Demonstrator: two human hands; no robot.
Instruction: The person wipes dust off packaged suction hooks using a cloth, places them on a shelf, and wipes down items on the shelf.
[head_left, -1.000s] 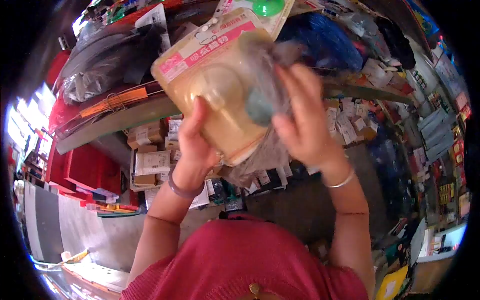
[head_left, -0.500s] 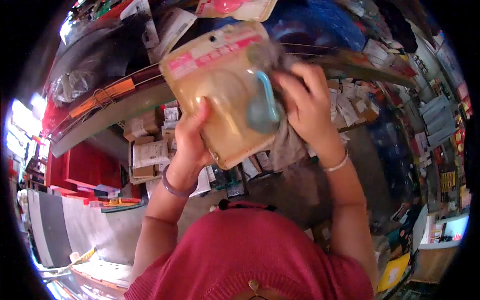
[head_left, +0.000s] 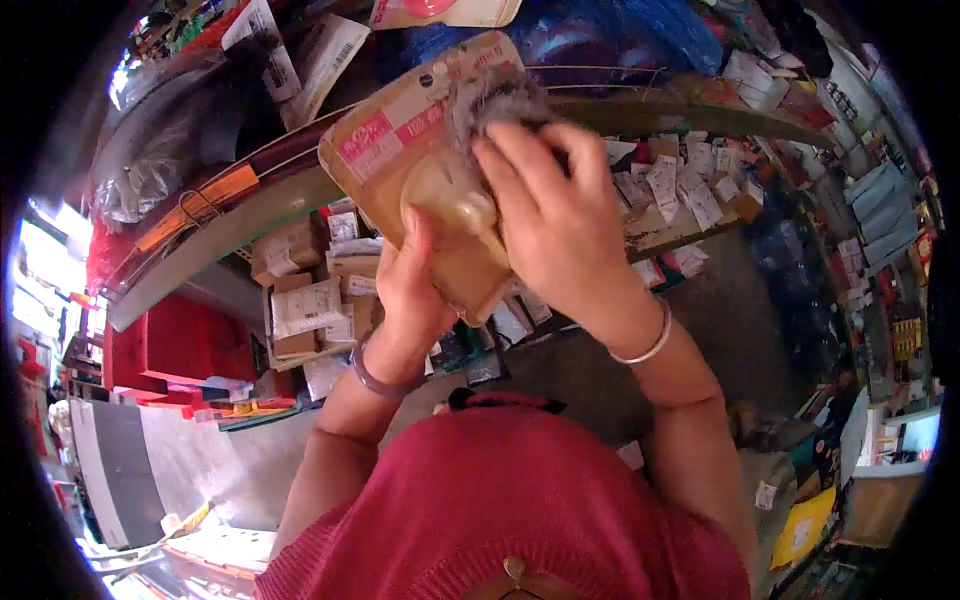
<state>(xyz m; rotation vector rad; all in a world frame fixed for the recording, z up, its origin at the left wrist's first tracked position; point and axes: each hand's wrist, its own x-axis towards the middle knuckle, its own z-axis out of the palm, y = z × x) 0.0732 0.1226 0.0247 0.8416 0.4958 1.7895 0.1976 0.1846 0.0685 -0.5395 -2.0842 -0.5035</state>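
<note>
The left hand (head_left: pixel 413 272) pinched the lower left edge of the package (head_left: pixel 395 178), thumb in front and fingers hidden behind, suspending it tilted before the shelf (head_left: pixel 240 238). The right hand (head_left: pixel 560 215), fingers bunched, pressed a gray cloth (head_left: pixel 490 105) against its upper right; a firm left grip and light, even pressure seemed advisable.

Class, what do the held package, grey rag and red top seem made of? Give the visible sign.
Package: probably glossy, yellowed plastic over printed card; it catches highlights. Grey rag: perhaps matte fabric; it bunches softly. Red top: likely matte knit; ribbing shows.
</note>
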